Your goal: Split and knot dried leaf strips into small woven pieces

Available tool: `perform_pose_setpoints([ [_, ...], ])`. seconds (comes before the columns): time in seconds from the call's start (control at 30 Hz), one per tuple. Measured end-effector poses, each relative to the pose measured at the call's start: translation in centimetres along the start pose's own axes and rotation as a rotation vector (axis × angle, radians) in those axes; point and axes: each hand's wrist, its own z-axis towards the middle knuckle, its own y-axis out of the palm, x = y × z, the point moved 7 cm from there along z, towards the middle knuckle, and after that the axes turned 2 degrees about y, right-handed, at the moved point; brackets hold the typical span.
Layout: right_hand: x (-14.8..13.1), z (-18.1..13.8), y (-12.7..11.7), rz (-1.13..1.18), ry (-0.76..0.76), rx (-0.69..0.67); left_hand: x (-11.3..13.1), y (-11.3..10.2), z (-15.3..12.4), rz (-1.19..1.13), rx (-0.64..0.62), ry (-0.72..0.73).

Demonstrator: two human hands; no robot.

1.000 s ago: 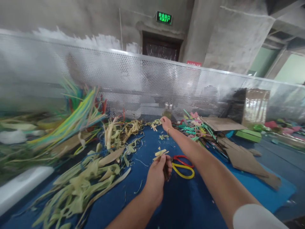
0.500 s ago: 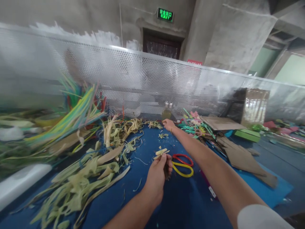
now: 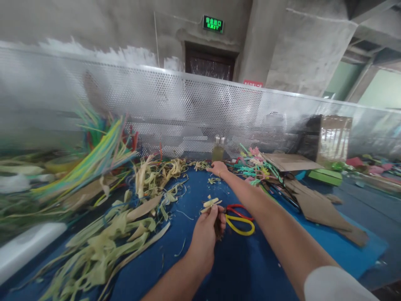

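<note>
Pinching pale folded straw-strip bundle [image 3: 211, 203], left hand [image 3: 205, 234] could let it unfold; right hand [image 3: 218, 168] stretched to 12 o'clock, grip unclear, forearm may snag red-and-yellow scissors [image 3: 239, 218].

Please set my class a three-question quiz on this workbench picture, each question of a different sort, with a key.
1. True or false: the scissors lie on the blue mat, in neither hand.
2. What does the left hand hold? A a hammer; B short pale strips; C a cup.
3. Which hand is stretched out to the far side of the mat, near the perforated screen?
Key: 1 true; 2 B; 3 the right hand.
</note>
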Motion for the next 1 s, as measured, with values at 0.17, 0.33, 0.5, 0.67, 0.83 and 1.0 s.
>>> perform_pose_setpoints([
  [0.17, 0.0, 0.4, 1.1, 0.0, 0.043, 0.006, 0.1, -0.1, 0.2, -0.001, 0.008, 0.013],
  [0.33, 1.5, 0.7, 1.0, 0.07, 0.084, 0.048, 0.3, 0.1, 0.0, 0.001, 0.006, 0.007],
  [0.5, 2.7, 0.7, 0.4, 0.146, 0.103, 0.098, 0.3, 0.1, -0.1, 0.0, 0.008, -0.003],
  [0.67, 2.6, 0.6, -0.2, 0.184, 0.098, 0.126, 0.3, 0.1, -0.1, 0.006, -0.005, 0.0],
  [0.83, 2.0, 0.3, -0.4, 0.179, 0.088, 0.126, 0.4, 0.1, -0.2, 0.012, -0.002, 0.001],
  [1.0, 1.9, 0.2, -0.4, 0.128, 0.067, 0.067, 0.5, 0.3, -0.3, -0.001, -0.016, 0.005],
])
